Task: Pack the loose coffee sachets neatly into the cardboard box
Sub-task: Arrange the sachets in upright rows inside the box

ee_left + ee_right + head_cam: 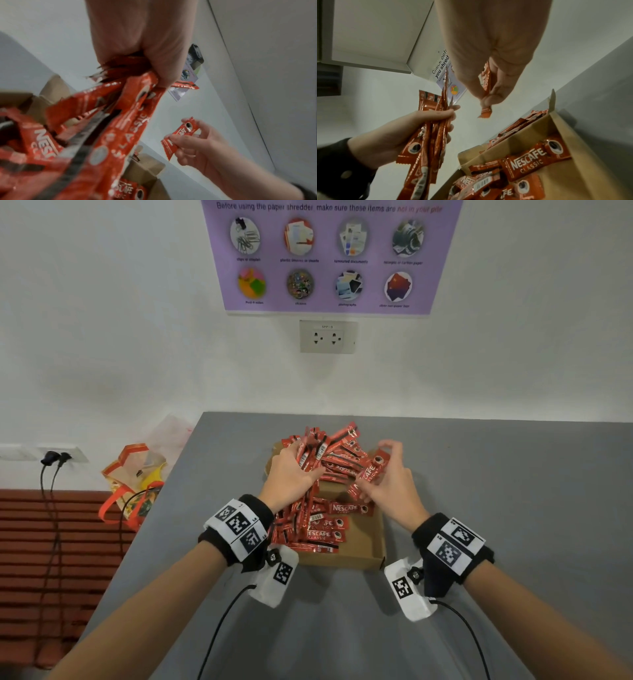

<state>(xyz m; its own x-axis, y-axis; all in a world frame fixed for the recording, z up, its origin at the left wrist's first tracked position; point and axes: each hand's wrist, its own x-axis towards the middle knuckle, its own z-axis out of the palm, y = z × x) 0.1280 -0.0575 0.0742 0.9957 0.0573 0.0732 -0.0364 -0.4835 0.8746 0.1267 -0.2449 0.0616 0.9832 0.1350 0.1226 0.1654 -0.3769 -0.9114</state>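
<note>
Over the open cardboard box (363, 546) on the grey desk (513, 508), the left hand (291, 474) has its grip curled round a thick bundle of sachets (329, 450). The right hand (390, 484) pinches a single sachet (371, 470) just beside the bundle. More loose sachets (322, 529) lie jumbled inside the box.

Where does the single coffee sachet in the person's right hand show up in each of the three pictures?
Head view: the sachet is right of centre, above the box, pinched by the right hand.
Left wrist view: lower right.
Right wrist view: top centre, between the fingers.
Shared landmark: the cardboard box.
</note>
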